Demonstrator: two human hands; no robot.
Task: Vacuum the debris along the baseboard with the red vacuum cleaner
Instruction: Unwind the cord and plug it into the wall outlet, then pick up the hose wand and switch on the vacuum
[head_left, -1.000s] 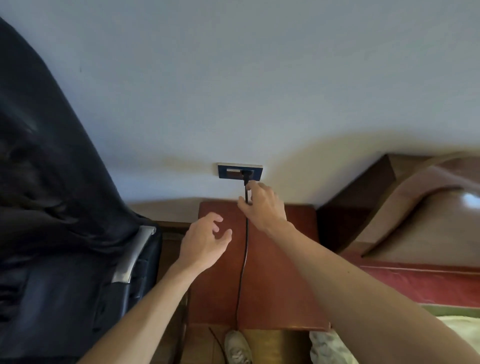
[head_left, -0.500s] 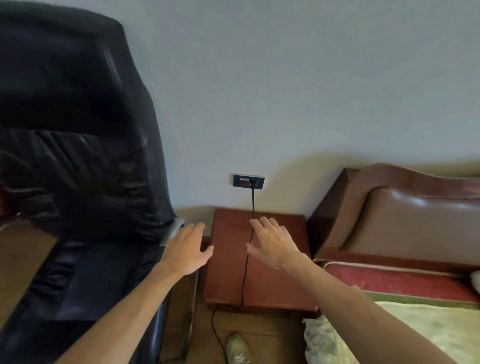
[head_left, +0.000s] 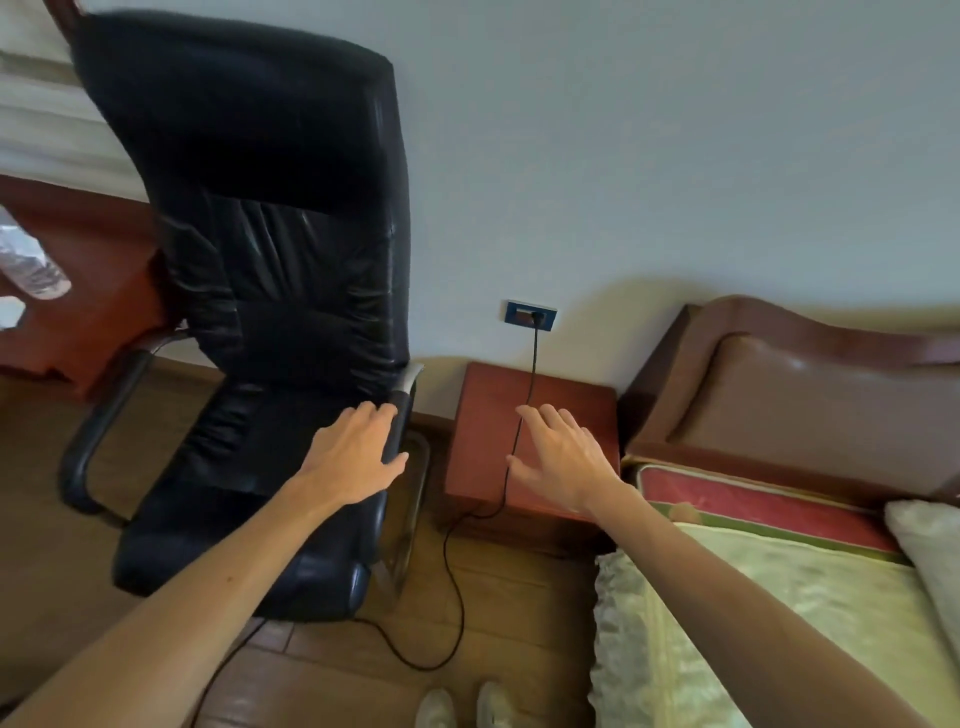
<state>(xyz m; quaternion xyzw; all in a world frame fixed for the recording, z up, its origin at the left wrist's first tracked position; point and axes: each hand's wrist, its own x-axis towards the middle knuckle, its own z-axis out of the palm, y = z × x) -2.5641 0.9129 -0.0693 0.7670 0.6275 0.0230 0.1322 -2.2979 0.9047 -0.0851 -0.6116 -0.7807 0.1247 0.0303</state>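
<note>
Although the red vacuum cleaner is out of frame in the head view, a black cord (head_left: 534, 353), probably its lead, is plugged into the wall socket (head_left: 531, 315) beyond the right grip (head_left: 563, 462). The cord runs down across the red-brown nightstand (head_left: 576, 410) along that grip's thumb side, then loops over the wooden floor (head_left: 509, 597) toward the left forearm. The right grip is spread wide, its fingers apart and clamped on nothing. It hovers over the nightstand; whether it brushes the cord cannot be told. The left grip (head_left: 358, 457) lies with nearly straight fingers across the armrest (head_left: 410, 382) of the black office chair (head_left: 291, 291), likely to steady or shift it, since the chair hides much of the wall's foot. A dark strip of baseboard (head_left: 435, 417) shows between the 2 grips. Vacuuming looks not yet begun.
</note>
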